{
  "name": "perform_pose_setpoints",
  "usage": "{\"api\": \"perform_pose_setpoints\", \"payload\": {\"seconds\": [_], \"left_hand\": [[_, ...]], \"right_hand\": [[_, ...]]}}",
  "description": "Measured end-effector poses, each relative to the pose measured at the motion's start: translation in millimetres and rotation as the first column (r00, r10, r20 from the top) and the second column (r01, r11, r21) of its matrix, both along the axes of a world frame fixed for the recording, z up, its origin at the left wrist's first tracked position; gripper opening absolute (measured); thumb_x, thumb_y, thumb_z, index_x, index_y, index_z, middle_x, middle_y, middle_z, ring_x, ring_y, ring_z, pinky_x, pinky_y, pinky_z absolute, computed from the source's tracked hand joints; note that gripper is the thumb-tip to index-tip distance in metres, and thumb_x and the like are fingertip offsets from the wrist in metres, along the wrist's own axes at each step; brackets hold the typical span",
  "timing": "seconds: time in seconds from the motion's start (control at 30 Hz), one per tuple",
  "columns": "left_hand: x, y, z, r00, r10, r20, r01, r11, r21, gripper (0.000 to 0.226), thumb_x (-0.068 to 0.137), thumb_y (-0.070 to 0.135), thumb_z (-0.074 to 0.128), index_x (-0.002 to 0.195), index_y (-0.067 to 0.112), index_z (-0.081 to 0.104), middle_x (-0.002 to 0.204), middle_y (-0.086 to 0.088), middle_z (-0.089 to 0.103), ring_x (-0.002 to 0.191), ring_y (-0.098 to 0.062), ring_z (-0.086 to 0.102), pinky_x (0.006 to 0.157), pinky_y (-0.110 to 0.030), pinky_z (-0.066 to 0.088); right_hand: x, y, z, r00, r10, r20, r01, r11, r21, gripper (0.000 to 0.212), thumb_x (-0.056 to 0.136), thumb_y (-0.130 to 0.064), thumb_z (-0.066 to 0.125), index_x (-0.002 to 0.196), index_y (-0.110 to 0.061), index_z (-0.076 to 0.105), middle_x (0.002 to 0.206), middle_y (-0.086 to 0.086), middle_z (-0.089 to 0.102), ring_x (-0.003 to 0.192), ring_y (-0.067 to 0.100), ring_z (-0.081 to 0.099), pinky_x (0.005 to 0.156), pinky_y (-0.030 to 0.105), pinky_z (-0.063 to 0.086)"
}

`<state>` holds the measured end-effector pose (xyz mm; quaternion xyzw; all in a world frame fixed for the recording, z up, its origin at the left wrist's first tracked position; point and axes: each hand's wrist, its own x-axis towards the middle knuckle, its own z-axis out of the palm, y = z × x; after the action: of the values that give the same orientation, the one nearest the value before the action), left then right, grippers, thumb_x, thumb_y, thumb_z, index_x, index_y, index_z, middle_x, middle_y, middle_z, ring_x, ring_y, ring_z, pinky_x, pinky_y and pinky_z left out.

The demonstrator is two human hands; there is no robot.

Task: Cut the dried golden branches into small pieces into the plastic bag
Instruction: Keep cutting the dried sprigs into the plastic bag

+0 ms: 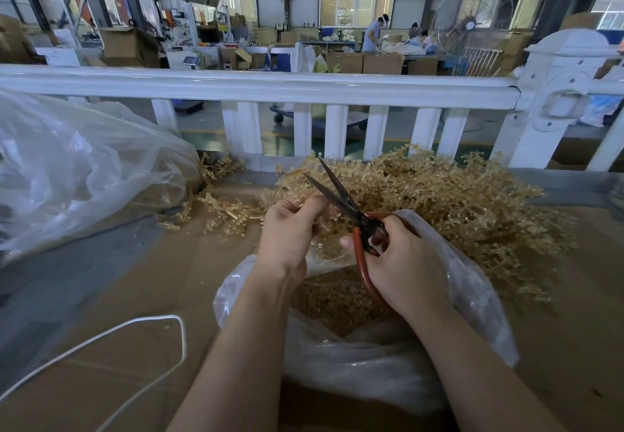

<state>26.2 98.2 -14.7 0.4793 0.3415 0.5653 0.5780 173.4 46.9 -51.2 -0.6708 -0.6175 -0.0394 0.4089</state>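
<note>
Mid-cut: left hand (287, 229) pinching golden sprig (297, 175) beyond fingertips, right hand (401, 262) gripping gaping scissors (337, 195); next, snip above plastic bag (472, 289)

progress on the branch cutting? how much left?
Done: the plastic bag already holds a layer of cut pieces. In hand: left hand grips a branch between the open scissors, worked by the right hand. Left: a large uncut pile behind the bag.
</note>
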Motion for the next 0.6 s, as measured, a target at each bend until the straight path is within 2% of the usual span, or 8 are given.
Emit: {"api": "perform_pose_setpoints", "payload": {"seconds": [0.07,0.23,0.4,0.5,0.6], "left_hand": [[-0.2,-0.7,0.1,1.000,-0.030,0.000,0.030,0.999,0.010,0.044,0.094,0.006,0.061,0.054,0.023,0.071,0.058,0.004,0.060,0.054,-0.007,0.049,0.056,-0.018,0.042],[-2.3,-2.2,-0.1,0.995,-0.094,0.034,0.093,0.995,0.023,0.041,0.095,0.007,0.060,0.060,0.023,0.075,0.063,0.006,0.065,0.060,-0.007,0.054,0.066,-0.021,0.045],[-2.7,-1.9,-0.5,0.994,-0.088,0.063,0.087,0.996,0.019,0.032,0.095,0.004,0.060,0.068,0.019,0.070,0.065,0.005,0.066,0.064,-0.007,0.059,0.075,-0.027,0.046],[-1.1,-3.0,1.1,0.995,-0.079,0.063,0.077,0.997,0.022,0.026,0.095,0.002,0.059,0.075,0.016,0.069,0.065,0.005,0.066,0.065,-0.007,0.059,0.077,-0.026,0.047],[-2.2,-4.5,1.9,0.996,-0.074,0.045,0.073,0.997,0.022,0.021,0.095,0.005,0.060,0.079,0.015,0.068,0.064,0.005,0.063,0.065,-0.009,0.054,0.074,-0.025,0.046]], "right_hand": [[-0.1,-0.5,0.5,1.000,0.003,-0.002,-0.003,1.000,-0.007,0.061,0.071,-0.084,0.038,0.080,-0.025,0.050,0.062,-0.015,0.052,0.057,0.001,0.053,0.049,0.019,0.037],[1.3,-1.5,0.5,1.000,0.022,-0.002,-0.022,1.000,-0.014,0.056,0.072,-0.083,0.039,0.076,-0.027,0.044,0.060,-0.017,0.047,0.054,0.000,0.047,0.049,0.017,0.031],[0.9,-3.6,0.9,0.999,0.010,0.042,-0.011,1.000,0.025,0.057,0.075,-0.079,0.043,0.072,-0.023,0.047,0.056,-0.018,0.043,0.050,-0.001,0.043,0.048,0.020,0.033],[0.0,-5.3,2.5,0.999,-0.018,0.044,0.016,0.998,0.060,0.056,0.076,-0.078,0.045,0.069,-0.023,0.047,0.050,-0.020,0.037,0.044,-0.004,0.038,0.045,0.016,0.026],[-0.3,-5.1,2.8,0.999,-0.036,0.039,0.034,0.998,0.055,0.053,0.075,-0.078,0.046,0.069,-0.026,0.047,0.050,-0.021,0.037,0.045,-0.005,0.038,0.046,0.016,0.028]]}}
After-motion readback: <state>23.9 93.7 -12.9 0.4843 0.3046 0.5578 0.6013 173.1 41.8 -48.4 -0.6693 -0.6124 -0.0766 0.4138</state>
